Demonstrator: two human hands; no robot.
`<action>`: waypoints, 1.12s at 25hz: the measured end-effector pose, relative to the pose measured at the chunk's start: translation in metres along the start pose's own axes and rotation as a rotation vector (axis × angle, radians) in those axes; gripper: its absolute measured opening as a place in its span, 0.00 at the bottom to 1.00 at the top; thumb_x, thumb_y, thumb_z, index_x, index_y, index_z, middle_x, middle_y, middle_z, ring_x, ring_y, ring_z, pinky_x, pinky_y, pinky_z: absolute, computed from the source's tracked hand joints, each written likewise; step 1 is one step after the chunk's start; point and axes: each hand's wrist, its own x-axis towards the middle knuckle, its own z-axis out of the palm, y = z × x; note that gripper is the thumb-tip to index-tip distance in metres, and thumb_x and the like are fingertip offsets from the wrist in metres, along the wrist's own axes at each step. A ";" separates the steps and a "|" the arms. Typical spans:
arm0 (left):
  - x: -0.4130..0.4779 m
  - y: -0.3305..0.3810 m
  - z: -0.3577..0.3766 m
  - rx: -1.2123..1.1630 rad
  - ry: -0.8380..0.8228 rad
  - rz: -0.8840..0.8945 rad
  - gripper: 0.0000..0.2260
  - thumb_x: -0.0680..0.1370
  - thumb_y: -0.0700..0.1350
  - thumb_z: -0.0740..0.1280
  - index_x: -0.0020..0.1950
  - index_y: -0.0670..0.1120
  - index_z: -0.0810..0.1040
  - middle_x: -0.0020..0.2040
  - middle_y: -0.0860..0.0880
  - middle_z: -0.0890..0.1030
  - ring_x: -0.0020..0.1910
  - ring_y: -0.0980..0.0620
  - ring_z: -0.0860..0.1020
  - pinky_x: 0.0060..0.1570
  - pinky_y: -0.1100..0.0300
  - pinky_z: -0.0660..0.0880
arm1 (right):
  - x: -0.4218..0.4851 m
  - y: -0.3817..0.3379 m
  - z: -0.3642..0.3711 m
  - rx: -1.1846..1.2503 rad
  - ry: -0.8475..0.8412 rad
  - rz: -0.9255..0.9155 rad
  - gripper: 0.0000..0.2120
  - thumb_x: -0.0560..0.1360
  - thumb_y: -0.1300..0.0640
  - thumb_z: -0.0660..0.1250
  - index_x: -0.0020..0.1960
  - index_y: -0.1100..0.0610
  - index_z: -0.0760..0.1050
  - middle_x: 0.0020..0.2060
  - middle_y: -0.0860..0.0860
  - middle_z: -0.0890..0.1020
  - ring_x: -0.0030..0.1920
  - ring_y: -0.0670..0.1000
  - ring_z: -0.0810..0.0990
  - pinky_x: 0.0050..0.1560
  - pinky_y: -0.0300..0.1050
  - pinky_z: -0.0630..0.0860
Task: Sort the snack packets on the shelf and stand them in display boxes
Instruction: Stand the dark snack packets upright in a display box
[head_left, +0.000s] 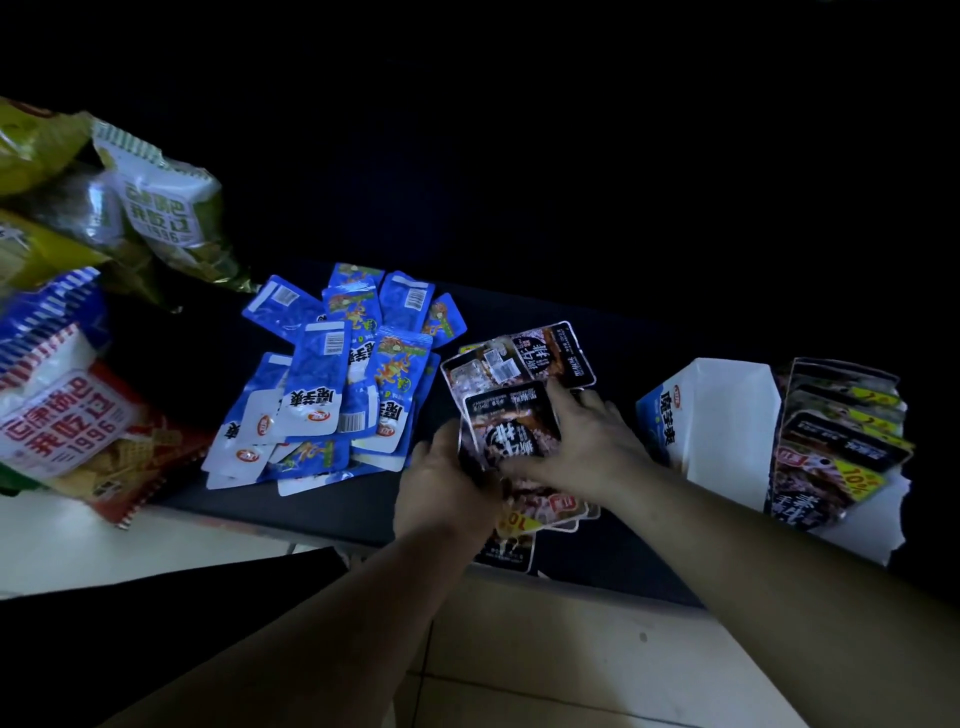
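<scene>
Head view: left hand (447, 486), right hand (589, 449) both gripping dark packets (511, 426) stack at shelf (623, 540) front edge. I'd worry bottom ones overhanging edge slide off to floor (519, 649); display box (717, 415) sits toward right end.

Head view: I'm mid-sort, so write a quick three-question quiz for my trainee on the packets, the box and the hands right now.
1. Fill in: the loose blue packets lie to the ___ of the display box.
2. The left hand and right hand together hold: A) blue packets B) black packets C) nothing.
3. True or false: the display box already has a row of packets in it.
Key: 1 left; 2 B; 3 true.
</scene>
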 end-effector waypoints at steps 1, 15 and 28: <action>-0.005 0.000 0.002 0.061 -0.027 -0.009 0.26 0.74 0.56 0.68 0.71 0.62 0.66 0.61 0.49 0.74 0.56 0.45 0.78 0.53 0.46 0.81 | -0.001 -0.004 0.001 0.001 0.026 0.024 0.58 0.66 0.24 0.69 0.83 0.45 0.44 0.82 0.54 0.56 0.80 0.60 0.57 0.74 0.57 0.67; -0.020 0.009 0.000 0.177 -0.017 0.101 0.23 0.78 0.51 0.63 0.73 0.56 0.67 0.63 0.49 0.77 0.60 0.44 0.76 0.53 0.50 0.77 | -0.025 0.004 0.006 0.024 -0.108 0.192 0.47 0.77 0.24 0.47 0.84 0.54 0.47 0.76 0.58 0.69 0.67 0.59 0.77 0.55 0.51 0.77; -0.027 0.006 -0.027 0.012 -0.166 0.020 0.21 0.75 0.41 0.65 0.67 0.53 0.74 0.43 0.52 0.83 0.38 0.54 0.80 0.30 0.65 0.70 | -0.009 -0.013 0.019 0.057 0.050 -0.057 0.35 0.73 0.26 0.62 0.75 0.41 0.63 0.80 0.52 0.58 0.77 0.59 0.63 0.65 0.58 0.75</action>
